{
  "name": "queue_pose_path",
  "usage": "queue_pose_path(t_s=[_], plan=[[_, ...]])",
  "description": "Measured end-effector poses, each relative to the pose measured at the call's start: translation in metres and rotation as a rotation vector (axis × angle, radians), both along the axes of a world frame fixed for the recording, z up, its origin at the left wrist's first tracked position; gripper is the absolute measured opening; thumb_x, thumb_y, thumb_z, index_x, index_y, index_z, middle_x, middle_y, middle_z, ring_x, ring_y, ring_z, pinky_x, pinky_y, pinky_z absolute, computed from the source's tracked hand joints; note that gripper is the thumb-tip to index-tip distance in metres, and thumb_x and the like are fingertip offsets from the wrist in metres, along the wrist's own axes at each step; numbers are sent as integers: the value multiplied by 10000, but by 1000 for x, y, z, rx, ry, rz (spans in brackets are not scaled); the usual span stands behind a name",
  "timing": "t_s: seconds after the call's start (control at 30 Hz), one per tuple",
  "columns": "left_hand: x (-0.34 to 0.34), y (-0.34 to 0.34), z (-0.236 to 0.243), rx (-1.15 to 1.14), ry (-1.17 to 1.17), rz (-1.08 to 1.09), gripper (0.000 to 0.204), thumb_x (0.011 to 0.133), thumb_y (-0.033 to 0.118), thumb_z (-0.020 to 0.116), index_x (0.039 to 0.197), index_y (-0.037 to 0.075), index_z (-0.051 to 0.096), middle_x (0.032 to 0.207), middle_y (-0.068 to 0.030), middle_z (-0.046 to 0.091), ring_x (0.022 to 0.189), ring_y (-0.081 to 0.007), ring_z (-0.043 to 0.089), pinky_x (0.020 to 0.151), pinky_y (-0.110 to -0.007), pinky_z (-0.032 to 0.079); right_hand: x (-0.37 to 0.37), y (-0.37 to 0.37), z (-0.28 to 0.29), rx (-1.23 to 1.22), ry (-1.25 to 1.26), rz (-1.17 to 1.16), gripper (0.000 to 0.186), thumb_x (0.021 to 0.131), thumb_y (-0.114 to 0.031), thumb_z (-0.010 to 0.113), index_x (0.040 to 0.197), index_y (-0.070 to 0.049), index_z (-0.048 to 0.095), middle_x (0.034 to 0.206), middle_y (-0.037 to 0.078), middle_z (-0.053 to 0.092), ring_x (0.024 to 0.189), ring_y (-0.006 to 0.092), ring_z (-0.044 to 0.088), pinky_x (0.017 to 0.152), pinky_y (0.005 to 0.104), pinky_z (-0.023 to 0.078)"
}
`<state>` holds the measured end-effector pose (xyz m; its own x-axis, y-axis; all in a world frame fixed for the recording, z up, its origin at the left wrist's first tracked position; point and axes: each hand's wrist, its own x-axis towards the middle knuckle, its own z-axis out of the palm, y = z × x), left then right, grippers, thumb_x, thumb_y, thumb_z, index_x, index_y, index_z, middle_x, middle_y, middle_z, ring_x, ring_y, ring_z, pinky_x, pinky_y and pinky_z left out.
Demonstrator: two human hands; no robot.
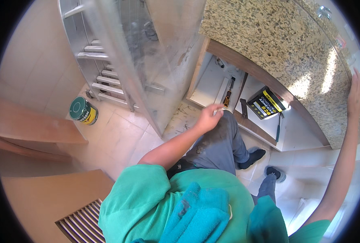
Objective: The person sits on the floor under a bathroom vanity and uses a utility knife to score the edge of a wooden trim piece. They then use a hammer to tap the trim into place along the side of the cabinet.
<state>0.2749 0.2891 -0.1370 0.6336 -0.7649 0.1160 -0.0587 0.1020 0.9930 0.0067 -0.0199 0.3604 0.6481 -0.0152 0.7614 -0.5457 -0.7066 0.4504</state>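
Observation:
My left hand (210, 119) is raised over my knee, fingers curled round something small and pale (219, 108) that I cannot make out. My right hand (354, 91) lies open, fingers extended, along the far right edge of the speckled granite counter (261, 28). Below the counter, an open cabinet (295, 133) holds a black-and-yellow adhesive can (265, 103), a tool with a yellow-and-black handle (227, 98), a dark flat piece (244, 108) and a teal-handled tool (278, 131).
An aluminium ladder (103, 83) stands at the left behind a dusty translucent sheet (139, 52). A green-lidded bucket (84, 111) sits on the tiled floor (107, 133). Brown panels (38, 127) and a slatted piece (78, 218) lie at the lower left.

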Motion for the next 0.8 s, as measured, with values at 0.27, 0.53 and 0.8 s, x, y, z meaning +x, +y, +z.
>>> queue_pose_path(t_s=[0.27, 0.53, 0.8], plan=[[105, -20, 119, -445, -88, 351, 438, 945, 107, 640, 1366, 14, 560, 1076, -51, 664, 952, -121, 607, 839, -289, 506, -175, 50, -197, 605, -158, -204, 307, 1055, -267, 551, 1058, 27, 641, 993, 148, 647, 940, 244, 595, 854, 362, 464], [115, -16, 170, -281, -196, 269, 673, 917, 175, 657, 1524, 14, 418, 953, -56, 679, 787, -147, 616, 787, -296, 519, -444, 125, -411, 1430, -281, -928, 367, 1004, -326, 589, 802, -24, 642, 687, 71, 621, 572, 220, 561, 556, 362, 457], [114, -31, 175, -244, -220, 306, 711, 902, 209, 682, 1518, -16, 409, 918, -76, 690, 785, -168, 620, 789, -310, 523, -461, 189, -479, 1662, -373, -1058, 633, 1013, -555, 517, 1208, 33, 650, 1156, 169, 687, 1037, 299, 645, 883, 473, 503]])
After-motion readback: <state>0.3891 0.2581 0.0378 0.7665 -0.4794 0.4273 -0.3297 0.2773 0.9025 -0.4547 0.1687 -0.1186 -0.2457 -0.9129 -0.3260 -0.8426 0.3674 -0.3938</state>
